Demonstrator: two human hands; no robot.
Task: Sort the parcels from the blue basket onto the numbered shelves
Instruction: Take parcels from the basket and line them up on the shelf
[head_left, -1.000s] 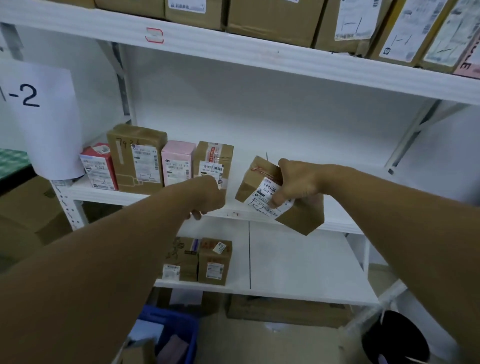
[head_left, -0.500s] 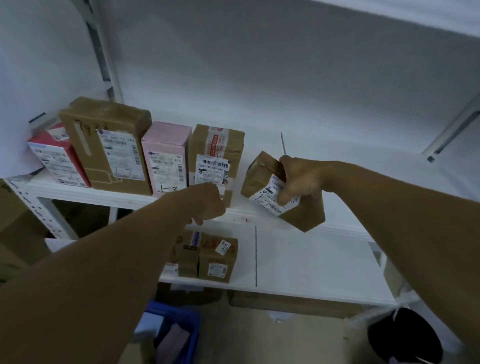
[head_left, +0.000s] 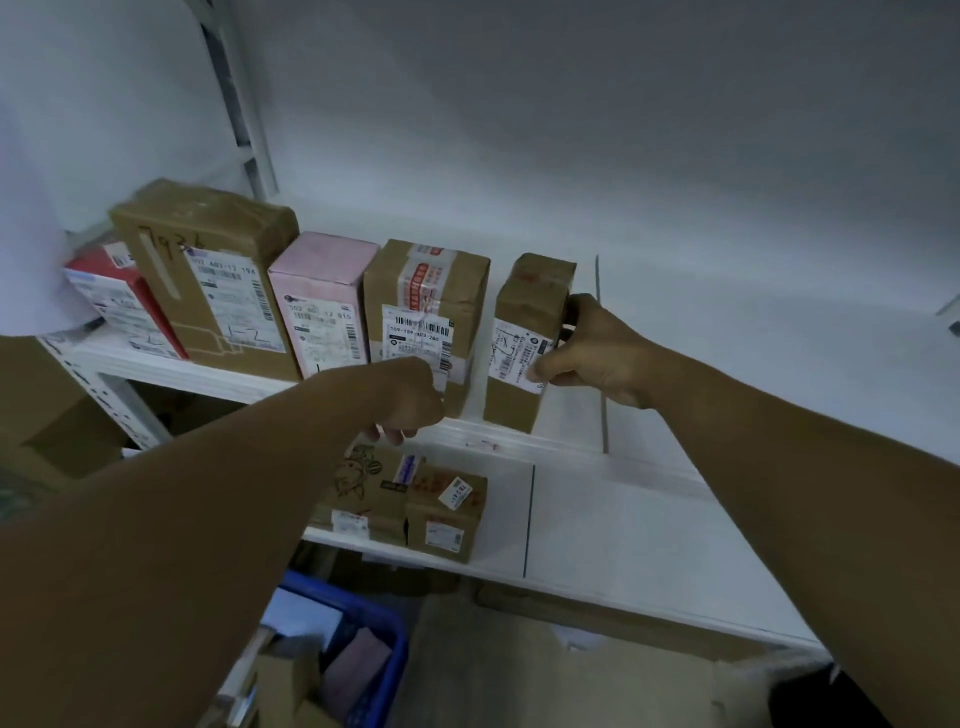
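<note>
A small brown cardboard parcel (head_left: 524, 332) with a white label stands upright on the white middle shelf (head_left: 675, 364). My right hand (head_left: 597, 353) grips its right side, thumb on the label. To its left stands a row of parcels: a taped brown one (head_left: 431, 291), a pink one (head_left: 322, 296), a tall brown one (head_left: 208, 260) and a red one (head_left: 119, 301). My left hand (head_left: 410, 395) is curled shut in front of the taped brown parcel, at the shelf's edge. The blue basket (head_left: 384, 644) sits below at bottom centre with several parcels inside.
The lower shelf (head_left: 623, 535) holds two small brown boxes (head_left: 405, 499) at its left. A white paper sign (head_left: 26, 234) hangs at the far left. Flat cardboard lies on the floor under the shelves. A dark bin (head_left: 831, 696) sits at the bottom right.
My right hand has turned the tilted parcel upright and set it on the middle shelf, right of the taped brown one. The camera has moved closer and lower. My left hand stays put.
</note>
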